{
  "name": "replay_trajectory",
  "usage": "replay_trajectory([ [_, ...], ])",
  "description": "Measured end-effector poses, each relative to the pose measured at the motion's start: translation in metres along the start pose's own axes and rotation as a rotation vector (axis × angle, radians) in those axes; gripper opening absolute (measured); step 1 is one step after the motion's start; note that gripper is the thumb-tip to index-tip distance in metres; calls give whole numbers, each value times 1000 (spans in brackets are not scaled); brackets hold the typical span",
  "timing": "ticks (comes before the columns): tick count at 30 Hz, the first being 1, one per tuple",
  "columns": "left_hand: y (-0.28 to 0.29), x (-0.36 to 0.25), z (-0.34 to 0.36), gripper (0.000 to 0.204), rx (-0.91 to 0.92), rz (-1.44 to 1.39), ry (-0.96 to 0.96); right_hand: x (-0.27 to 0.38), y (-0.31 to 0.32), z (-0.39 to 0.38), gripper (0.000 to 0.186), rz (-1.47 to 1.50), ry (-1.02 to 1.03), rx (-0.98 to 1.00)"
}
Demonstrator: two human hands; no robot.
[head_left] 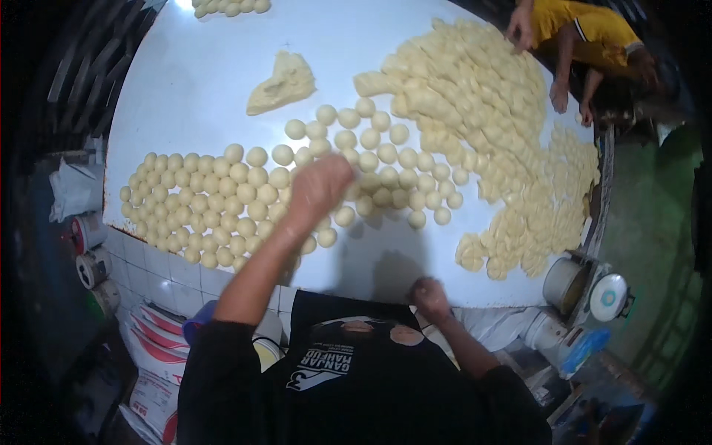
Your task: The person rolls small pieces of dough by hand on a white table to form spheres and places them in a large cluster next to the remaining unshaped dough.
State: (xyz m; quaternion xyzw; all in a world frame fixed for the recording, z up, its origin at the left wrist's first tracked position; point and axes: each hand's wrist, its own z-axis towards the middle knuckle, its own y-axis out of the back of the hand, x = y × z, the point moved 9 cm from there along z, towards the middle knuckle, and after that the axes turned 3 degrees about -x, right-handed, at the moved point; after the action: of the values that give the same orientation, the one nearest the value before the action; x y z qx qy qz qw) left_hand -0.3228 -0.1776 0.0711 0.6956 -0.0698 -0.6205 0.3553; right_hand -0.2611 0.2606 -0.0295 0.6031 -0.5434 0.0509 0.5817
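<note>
My left hand is over the middle of the white table, above the round dough balls. Its fingers are curled closed and slightly blurred; whatever they may hold is hidden. At the table's front edge, close to my shirt, is my right hand, its fingers bent inward, with no object visible in it. Dough balls spread in a dense group from the left side to the centre. Behind them lies a larger irregular lump of dough. Many cut, flattened dough pieces are heaped at the right.
At the upper right, a person in a yellow shirt reaches to the table's edge, with other hands nearby. Metal pots and white buckets stand off the right corner. Red-and-white sacks and tubs lie below left.
</note>
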Motion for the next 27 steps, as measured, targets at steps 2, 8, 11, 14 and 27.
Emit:
replay_trajectory([
  [2,-68,-59,-83,15,-22,10,-383,4,14,14,33,-634,216,-324],
  [8,-202,-50,-271,26,462,133,-464,40,-15,-1,29,-252,346,-426],
  [11,-177,-69,-209,22,57,289,-629,-22,-1,6,25,-424,307,-331],
  [14,-227,-77,-185,20,-144,340,-181,25,61,48,21,-310,213,-685],
  [27,-239,-67,-254,13,-8,123,-324,6,18,-2,26,-359,453,-567],
])
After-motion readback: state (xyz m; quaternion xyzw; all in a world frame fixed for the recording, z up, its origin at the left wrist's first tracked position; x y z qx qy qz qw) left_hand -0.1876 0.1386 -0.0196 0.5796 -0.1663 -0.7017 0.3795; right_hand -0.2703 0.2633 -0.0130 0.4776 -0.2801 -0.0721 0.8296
